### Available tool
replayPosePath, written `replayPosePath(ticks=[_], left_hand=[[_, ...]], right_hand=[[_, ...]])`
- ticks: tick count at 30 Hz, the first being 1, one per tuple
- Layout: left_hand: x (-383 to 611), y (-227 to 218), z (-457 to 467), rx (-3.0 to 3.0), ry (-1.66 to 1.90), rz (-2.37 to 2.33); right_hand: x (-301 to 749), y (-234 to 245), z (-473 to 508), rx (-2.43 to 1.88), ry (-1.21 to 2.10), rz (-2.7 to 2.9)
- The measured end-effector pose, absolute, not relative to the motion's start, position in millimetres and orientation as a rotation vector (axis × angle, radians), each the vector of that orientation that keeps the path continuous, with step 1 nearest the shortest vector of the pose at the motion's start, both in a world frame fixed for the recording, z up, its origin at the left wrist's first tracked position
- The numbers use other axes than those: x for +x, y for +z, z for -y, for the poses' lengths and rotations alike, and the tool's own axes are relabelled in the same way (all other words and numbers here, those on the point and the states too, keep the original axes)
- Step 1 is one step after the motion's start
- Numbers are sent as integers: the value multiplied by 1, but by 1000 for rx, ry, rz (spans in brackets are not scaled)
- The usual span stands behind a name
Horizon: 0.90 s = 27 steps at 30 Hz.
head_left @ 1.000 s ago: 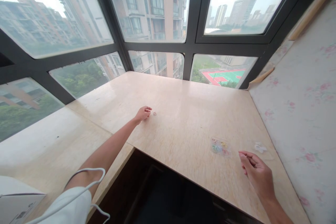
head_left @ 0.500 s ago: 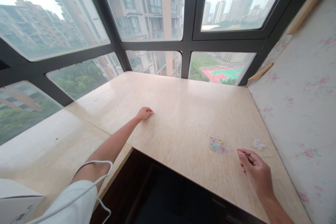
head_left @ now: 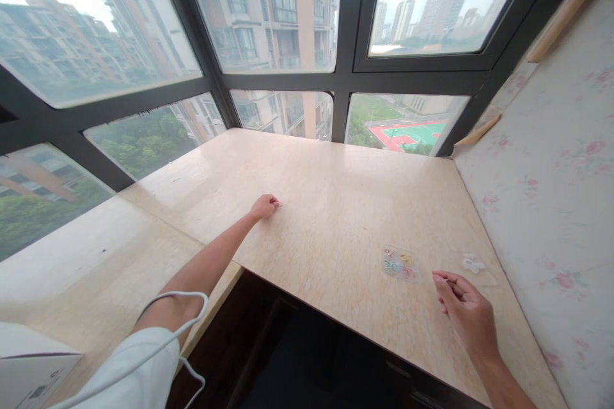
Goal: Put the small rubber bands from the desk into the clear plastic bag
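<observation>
My left hand (head_left: 264, 206) is stretched far out over the marble-patterned counter, with thumb and finger pinched on a tiny pale pinkish loop (head_left: 279, 204). Its exact kind is too small to tell. On the right, my right hand (head_left: 466, 310) is closed in a pinch just above the counter; whatever lies between its fingertips cannot be made out. Just left of that hand sits a clear compartment box (head_left: 401, 264) holding small coloured loops in red, yellow, green and pink. Behind the hand, a small white object (head_left: 472, 262) rests on a clear flat lid or tray.
The counter (head_left: 326, 204) runs up to dark-framed windows (head_left: 341, 108). A flowered wall (head_left: 561, 217) bounds the right side. A white box (head_left: 33, 364) stands at the lower left, and a white cable (head_left: 192, 295) loops by my left arm. Below the front edge is a dark recess.
The loop at my left fingertips shows a little more clearly now. Both hands stay almost where they were, and the view has shifted very slightly.
</observation>
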<state>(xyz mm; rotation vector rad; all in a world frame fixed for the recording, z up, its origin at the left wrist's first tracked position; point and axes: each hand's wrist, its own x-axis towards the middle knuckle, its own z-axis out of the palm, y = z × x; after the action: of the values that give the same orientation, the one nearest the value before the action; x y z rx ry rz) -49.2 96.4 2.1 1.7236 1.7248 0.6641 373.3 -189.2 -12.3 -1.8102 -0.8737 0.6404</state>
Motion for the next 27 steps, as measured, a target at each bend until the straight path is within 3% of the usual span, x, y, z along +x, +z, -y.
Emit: replayPosePath(ticks=[18, 27], left_hand=[[66, 81, -10, 1249, 809, -648], [164, 54, 37, 1802, 680, -760]], right_hand=[[370, -16, 188, -1704, 620, 926], [370, -17, 185, -1657, 606, 921]])
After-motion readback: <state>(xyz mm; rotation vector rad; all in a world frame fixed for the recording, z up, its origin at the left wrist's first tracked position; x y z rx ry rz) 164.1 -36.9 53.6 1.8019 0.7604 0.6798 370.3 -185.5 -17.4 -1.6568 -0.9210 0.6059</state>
